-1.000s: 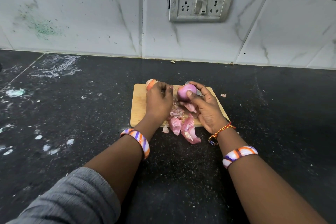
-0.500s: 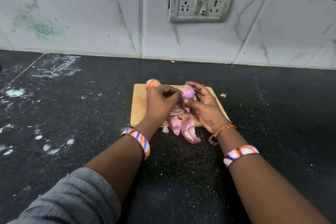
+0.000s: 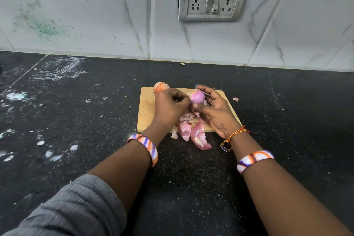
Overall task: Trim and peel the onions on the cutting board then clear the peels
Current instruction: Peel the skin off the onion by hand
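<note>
Closing in, the left hand (image 3: 168, 108) has crossed from the board's 11 o'clock corner and now pinches skin on the purple onion (image 3: 197, 96), gripped by the right hand (image 3: 216, 113) above the cutting board (image 3: 146, 113). Peeling continues; peels (image 3: 193, 132) pile at 6 o'clock, unpeeled onion (image 3: 160, 87) waiting.

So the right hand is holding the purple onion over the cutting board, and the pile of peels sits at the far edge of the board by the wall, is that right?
Not quite. The right hand does hold the purple onion over the cutting board, but the head view shows the peels piled at the board's near edge, spilling onto the counter toward the person.
</note>
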Motion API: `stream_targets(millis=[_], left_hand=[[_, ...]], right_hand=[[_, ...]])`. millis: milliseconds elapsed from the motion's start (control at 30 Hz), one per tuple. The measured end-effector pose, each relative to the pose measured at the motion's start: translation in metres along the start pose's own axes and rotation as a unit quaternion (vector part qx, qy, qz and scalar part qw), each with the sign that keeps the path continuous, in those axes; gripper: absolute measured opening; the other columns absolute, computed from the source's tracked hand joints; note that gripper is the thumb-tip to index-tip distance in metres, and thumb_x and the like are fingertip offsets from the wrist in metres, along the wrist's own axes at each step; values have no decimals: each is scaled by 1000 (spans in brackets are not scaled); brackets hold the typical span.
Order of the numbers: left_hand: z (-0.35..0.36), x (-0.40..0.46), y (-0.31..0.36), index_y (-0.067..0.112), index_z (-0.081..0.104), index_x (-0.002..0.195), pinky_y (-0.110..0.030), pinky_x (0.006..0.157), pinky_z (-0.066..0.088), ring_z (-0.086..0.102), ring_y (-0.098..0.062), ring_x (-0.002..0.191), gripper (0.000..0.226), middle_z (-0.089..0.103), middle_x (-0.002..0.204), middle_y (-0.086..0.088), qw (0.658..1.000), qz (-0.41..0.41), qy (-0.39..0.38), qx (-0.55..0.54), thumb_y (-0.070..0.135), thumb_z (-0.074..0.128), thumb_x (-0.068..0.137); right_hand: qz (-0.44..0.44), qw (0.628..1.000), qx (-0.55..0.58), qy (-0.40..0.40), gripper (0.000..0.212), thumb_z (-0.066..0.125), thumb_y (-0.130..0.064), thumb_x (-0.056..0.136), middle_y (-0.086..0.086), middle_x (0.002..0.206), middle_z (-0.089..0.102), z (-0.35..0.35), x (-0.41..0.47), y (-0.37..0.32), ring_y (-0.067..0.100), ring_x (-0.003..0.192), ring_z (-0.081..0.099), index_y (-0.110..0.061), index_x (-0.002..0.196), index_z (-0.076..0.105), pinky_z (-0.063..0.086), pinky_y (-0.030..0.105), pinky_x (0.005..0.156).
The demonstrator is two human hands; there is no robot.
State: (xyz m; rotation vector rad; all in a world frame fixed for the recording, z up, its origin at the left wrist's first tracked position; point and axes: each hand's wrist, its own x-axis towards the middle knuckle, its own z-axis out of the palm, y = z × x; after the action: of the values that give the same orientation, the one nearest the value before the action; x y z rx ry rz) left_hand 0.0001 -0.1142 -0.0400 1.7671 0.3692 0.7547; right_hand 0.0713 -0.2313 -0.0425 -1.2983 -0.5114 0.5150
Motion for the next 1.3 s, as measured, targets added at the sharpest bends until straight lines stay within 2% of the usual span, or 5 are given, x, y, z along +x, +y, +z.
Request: stream_targets(millis=[367, 500, 667, 900, 1300], left_hand=[[2, 5, -3, 9, 59, 70, -6, 48, 37, 51, -7, 57, 11, 56, 62, 4, 997, -24, 42, 55, 7, 57, 81], [3, 10, -11, 20, 59, 70, -32, 67, 51, 59, -20, 70, 21, 62, 72, -5, 997, -49, 49, -37, 6, 56, 85], [3, 4, -4, 8, 67, 87, -8, 58, 45, 56, -1, 66, 8, 62, 75, 4, 999, -6, -2, -42, 3, 64, 82], [2, 3, -6, 14, 66, 79, -9, 62, 48, 60, 5, 63, 11, 64, 73, 7, 998, 13, 18, -63, 3, 68, 78], [-1, 5, -7, 11, 68, 78, -17, 63, 51, 61, -6, 65, 9, 65, 71, 4, 997, 2, -12, -70, 3, 67, 80]], right_hand=[[37, 998, 45, 1, 46, 55, 9, 83, 9, 105, 63, 4, -2, -5, 20, 89, 65, -11, 124, 50, 57, 32, 77], [53, 993, 105, 17, 38, 48, -1, 91, 15, 95, 66, 6, -2, -7, 18, 67, 70, -5, 129, 45, 59, 31, 69], [54, 992, 111, 12, 39, 46, -4, 93, 11, 95, 65, 7, -3, -8, 16, 67, 69, -9, 132, 45, 58, 26, 61], [21, 997, 75, 4, 52, 50, 11, 85, 9, 105, 61, 6, -5, -7, 23, 100, 60, -8, 133, 46, 52, 32, 87], [22, 998, 63, -21, 56, 62, 4, 66, 6, 103, 62, 2, -8, -10, 14, 87, 67, -16, 118, 55, 56, 29, 80]])
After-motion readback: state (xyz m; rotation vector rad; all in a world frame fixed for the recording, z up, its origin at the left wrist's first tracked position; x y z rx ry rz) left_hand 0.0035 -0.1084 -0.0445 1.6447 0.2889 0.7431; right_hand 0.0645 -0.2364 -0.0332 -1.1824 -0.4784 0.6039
